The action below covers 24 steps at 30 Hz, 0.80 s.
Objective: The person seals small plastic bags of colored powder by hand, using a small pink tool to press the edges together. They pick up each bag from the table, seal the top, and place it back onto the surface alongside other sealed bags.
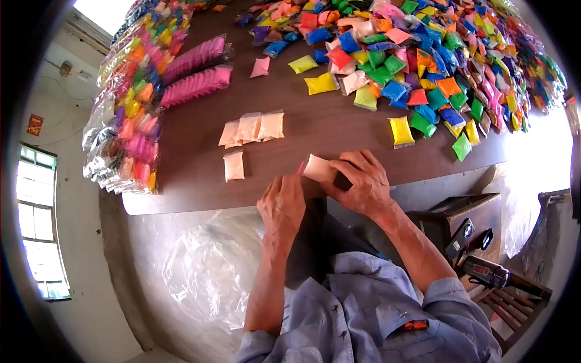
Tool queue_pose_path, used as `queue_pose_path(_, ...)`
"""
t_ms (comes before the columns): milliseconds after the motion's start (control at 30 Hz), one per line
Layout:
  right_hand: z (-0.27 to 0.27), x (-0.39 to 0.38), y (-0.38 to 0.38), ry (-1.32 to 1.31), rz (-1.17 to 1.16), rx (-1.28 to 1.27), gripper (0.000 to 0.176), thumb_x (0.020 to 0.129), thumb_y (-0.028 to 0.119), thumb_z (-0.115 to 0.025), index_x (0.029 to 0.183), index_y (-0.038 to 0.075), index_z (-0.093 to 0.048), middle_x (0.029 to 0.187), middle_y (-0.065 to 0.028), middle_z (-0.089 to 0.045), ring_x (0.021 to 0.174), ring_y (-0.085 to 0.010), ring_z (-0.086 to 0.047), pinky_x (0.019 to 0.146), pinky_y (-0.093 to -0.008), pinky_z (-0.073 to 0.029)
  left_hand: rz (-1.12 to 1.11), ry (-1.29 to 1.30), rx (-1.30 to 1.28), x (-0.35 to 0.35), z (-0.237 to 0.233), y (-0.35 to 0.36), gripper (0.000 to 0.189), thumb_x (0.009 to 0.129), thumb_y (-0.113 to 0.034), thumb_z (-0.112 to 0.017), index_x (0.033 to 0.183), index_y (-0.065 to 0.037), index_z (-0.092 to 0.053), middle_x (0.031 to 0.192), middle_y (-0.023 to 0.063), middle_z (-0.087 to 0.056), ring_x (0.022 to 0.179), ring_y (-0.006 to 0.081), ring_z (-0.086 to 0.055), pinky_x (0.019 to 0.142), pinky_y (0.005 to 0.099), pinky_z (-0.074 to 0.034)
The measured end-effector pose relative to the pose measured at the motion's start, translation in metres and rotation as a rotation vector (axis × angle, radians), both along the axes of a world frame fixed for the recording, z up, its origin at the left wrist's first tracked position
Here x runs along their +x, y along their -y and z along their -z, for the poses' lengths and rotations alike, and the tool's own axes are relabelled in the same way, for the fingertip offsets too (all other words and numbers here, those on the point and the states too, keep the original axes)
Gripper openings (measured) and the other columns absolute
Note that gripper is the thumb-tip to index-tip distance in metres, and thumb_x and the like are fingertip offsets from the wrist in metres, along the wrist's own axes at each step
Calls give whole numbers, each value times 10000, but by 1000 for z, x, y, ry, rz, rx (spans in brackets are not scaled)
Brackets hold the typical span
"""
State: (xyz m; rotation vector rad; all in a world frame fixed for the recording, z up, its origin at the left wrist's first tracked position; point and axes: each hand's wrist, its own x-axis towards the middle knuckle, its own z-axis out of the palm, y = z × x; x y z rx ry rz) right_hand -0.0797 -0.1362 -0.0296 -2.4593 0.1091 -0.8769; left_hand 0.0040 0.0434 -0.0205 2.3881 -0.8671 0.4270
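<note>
Head view, peach packet: centre of the frame, above the near edge of the brown table (193, 139); the packet (319, 169) slants, its long axis seeming to run from upper left to lower right.
Right hand: the hand (363, 184) comes in from the lower right, thumb and bent fingers pinching the packet's right end; it is the nearer hand, touching it.
Left hand: the hand (282, 202) is curled, lower left of the packet; a thin red strip (301, 168) juts up from its fingertips, apparently gripped.
Strip to packet: the strip stands just beside the packet's left end, roughly upright; whether they touch, I cannot tell.
Loose peach packets: left of centre, an overlapping row (250, 128) with a single packet (233, 166) below it, nearer the left hand.
Coloured packets: a mixed heap (393, 60) spreads across the upper right.
Pink packets: two bagged rows (196, 88), upper left.
</note>
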Motion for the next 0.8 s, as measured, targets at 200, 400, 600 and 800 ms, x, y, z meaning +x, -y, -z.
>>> queue_pose_path(200,-4,-2,4,-44,-27,3,327,743,126,-864,1046,68,-758,1075,-77,-685,1009,-313,-660,875,-417,-567,-94,-20,-149,4,3,-33,21,933,-65,-718,943,-69,-699,815,127,-672,733,339,-682,650,433,-535)
queue_pose_path(400,-1,-11,6,-57,34,-106,295,873,98,-742,1166,68,-742,1265,-110,-659,1192,-346,-628,979,-443,-532,-321,5,-210,34,9,-103,53,950,-60,-705,990,-33,-725,782,120,-683,651,217,-652,631,338,-527)
queue_pose_path(600,-9,-13,-18,-240,-88,-170,595,919,234,-720,1420,-37,-549,1495,-223,-507,1371,-413,-503,1134,-533,-392,-431,56,-276,97,9,-141,130,985,-155,-708,941,-34,-695,749,104,-649,625,179,-603,618,336,-506)
queue_pose_path(800,1,-18,-27,-319,-57,-268,608,978,303,-657,1465,-32,-512,1544,-242,-479,1410,-423,-477,1188,-547,-329,-479,-19,-262,152,20,-148,80,960,-124,-719,961,-46,-704,773,121,-672,670,271,-648,651,373,-513)
